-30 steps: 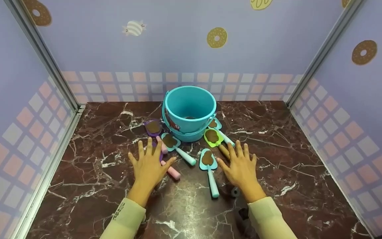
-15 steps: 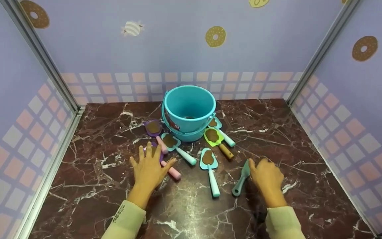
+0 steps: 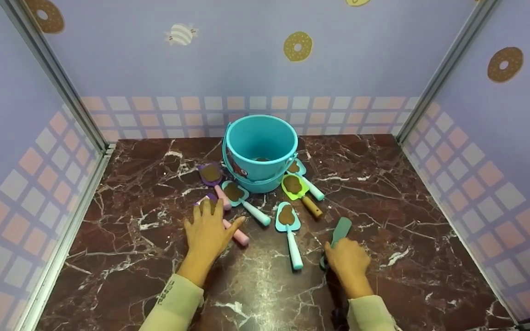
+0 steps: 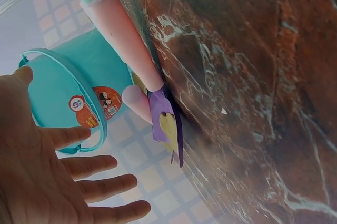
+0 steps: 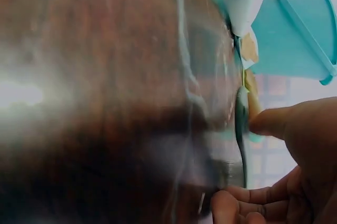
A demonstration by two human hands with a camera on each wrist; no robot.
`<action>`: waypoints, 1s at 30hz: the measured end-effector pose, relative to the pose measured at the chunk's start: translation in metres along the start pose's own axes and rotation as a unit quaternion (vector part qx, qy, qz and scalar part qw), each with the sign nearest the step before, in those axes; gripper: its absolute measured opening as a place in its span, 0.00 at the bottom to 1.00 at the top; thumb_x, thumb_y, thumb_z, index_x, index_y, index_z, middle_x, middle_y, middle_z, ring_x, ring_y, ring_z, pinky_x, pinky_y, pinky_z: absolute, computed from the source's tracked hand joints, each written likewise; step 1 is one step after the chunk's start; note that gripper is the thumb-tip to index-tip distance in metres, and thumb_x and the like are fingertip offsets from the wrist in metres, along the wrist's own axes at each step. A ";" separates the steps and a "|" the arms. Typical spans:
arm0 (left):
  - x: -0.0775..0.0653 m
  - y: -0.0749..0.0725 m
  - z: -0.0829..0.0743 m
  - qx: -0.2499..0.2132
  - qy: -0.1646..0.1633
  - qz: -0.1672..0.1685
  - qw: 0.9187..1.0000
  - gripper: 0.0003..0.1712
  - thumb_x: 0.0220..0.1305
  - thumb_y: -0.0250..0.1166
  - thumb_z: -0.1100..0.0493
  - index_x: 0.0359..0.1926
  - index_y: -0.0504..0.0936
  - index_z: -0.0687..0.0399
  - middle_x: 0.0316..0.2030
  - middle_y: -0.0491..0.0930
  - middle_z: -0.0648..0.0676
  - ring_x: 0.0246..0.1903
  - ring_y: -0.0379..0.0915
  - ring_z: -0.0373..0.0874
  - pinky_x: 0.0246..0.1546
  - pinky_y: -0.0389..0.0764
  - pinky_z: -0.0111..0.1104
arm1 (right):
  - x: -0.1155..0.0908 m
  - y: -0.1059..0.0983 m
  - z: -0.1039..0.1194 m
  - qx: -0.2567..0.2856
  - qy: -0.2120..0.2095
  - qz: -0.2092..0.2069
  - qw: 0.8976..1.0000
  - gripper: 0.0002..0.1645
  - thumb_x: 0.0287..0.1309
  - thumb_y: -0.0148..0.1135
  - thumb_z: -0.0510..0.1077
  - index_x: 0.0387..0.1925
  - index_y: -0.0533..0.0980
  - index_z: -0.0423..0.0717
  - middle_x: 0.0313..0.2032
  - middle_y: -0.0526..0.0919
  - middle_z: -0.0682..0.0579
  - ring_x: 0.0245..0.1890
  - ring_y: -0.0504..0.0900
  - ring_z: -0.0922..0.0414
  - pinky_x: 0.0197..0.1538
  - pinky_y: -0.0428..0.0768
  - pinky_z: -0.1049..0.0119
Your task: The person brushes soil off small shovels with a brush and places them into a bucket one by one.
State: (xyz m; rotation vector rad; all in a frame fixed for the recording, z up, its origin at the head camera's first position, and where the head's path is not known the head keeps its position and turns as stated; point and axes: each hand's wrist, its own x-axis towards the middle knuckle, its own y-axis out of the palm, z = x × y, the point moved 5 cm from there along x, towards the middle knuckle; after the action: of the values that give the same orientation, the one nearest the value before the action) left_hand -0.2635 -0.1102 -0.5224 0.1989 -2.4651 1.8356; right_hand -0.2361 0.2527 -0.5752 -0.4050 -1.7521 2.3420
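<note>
Foreground: pale sleeves (image 3: 173, 301) cover both forearms. The right hand (image 3: 348, 261) pinches a grey-green spatula (image 3: 341, 229) between thumb and curled fingers, the rounded blade directed away from the person. Whether the blade touches the dark, white-veined tabletop (image 3: 403, 193) cannot be told. Left of this hand lies a near turquoise shovel (image 3: 290, 237), its handle toward the person and a brown patch on its blade.

The left hand (image 3: 207, 232) holds nothing; its fingers are extended and spread, above a near purple shovel (image 3: 238, 234) whose blade they partly hide in the head view. The left wrist view shows them apart from its pink handle.

Middle ground: a left turquoise shovel (image 3: 249, 207) lies slanted, just beside the pink handle of a far purple shovel (image 3: 219, 190). Opposite, a lime-green shovel (image 3: 300, 193) with a brown handle lies just in front of a far turquoise shovel (image 3: 310, 185).

Background: a turquoise bucket (image 3: 265, 172) stands upright among the blades, its bail lowered in front. Beyond rises a lilac wall (image 3: 237, 69) printed with doughnuts and checks.
</note>
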 end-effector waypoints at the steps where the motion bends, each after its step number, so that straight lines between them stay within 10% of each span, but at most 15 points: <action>1: 0.000 0.000 0.000 0.000 -0.001 -0.002 1.000 0.53 0.62 0.51 0.20 0.76 0.64 0.48 0.74 0.60 0.65 0.72 0.55 0.67 0.60 0.62 0.71 | 0.000 0.001 -0.001 0.005 0.001 -0.001 1.000 0.32 0.64 0.60 0.61 0.35 0.82 0.31 0.37 0.85 0.28 0.35 0.84 0.31 0.30 0.79 0.37; 16: 0.001 0.005 0.003 -0.012 -0.036 0.012 0.999 0.45 0.66 0.56 0.27 0.61 0.74 0.64 0.55 0.75 0.67 0.55 0.72 0.67 0.51 0.72 0.65 | -0.001 -0.015 -0.028 0.081 -0.029 -0.060 0.994 0.12 0.67 0.51 0.37 0.42 0.64 0.28 0.36 0.79 0.23 0.35 0.81 0.25 0.39 0.77 0.33; 22: 0.010 0.031 0.013 -0.080 -0.120 0.100 0.984 0.36 0.66 0.60 0.32 0.47 0.85 0.63 0.50 0.83 0.67 0.48 0.80 0.67 0.45 0.78 0.60 | -0.010 -0.027 -0.028 0.097 -0.048 -0.101 0.989 0.17 0.75 0.48 0.44 0.42 0.65 0.29 0.34 0.77 0.26 0.34 0.80 0.25 0.38 0.76 0.32; 30: 0.029 0.051 0.009 -0.039 -0.195 0.127 0.972 0.39 0.67 0.56 0.33 0.55 0.82 0.66 0.53 0.82 0.68 0.51 0.79 0.66 0.46 0.79 0.56 | -0.022 -0.035 -0.022 0.100 -0.060 -0.108 0.987 0.22 0.76 0.47 0.48 0.47 0.66 0.29 0.37 0.77 0.26 0.36 0.80 0.25 0.39 0.75 0.31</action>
State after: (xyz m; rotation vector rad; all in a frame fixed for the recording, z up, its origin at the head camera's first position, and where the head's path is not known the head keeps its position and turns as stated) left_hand -0.2991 -0.1060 -0.5698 0.2760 -2.9457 1.9484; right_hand -0.2083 0.2758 -0.5455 -0.0417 -1.5008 2.3959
